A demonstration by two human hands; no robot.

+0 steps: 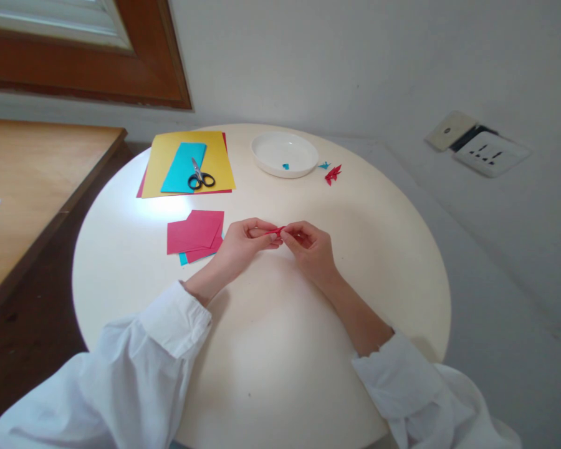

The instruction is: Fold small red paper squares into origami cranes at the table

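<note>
Two hands meet: your left hand (243, 243) and right hand (311, 246) pinch a small red paper piece (275, 231) between pressed fingertips; red squares (195, 234) lie just left.

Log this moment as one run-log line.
left hand: pinching red paper piece | right hand: pinching same piece | table: scissors, white dish

Probably a home room, round cream table (378, 262) against white wall, wood-framed window (121, 68), wall socket (490, 153), craft paper (168, 165), scissors (200, 178)
</note>
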